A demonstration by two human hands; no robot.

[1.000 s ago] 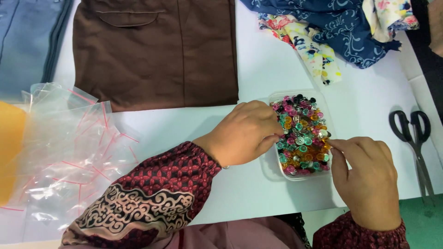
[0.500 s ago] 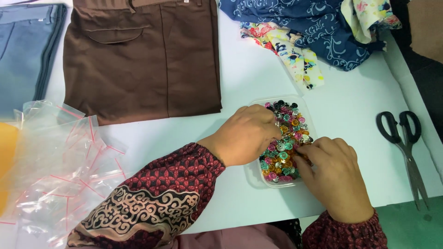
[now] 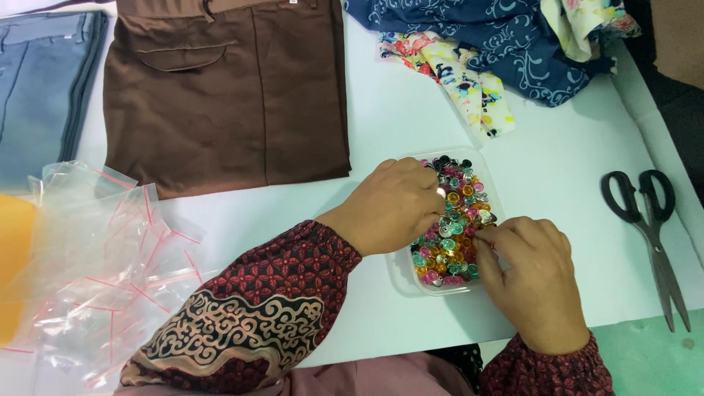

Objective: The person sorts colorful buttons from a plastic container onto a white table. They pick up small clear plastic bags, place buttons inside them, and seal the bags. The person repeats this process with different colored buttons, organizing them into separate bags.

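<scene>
Both hands were down in the clear plastic tray (image 3: 400,273) of small colourful buttons (image 3: 451,224). The right hand (image 3: 532,275) had its grip pressed together, fingertips (image 3: 490,235) pinching at buttons along the tray's right edge; which button it held could not be made out. The left hand (image 3: 396,205) lay curled over the tray's left side, fingers tucked into the heap, grip closed on the pile. The tray sat on the white worktop (image 3: 557,176), near its front edge. Black scissors (image 3: 649,227) lay well apart to the right. Folded brown trousers (image 3: 227,88) lay behind, patterned fabrics (image 3: 506,44) beyond, clear zip bags (image 3: 110,264) to the left.
</scene>
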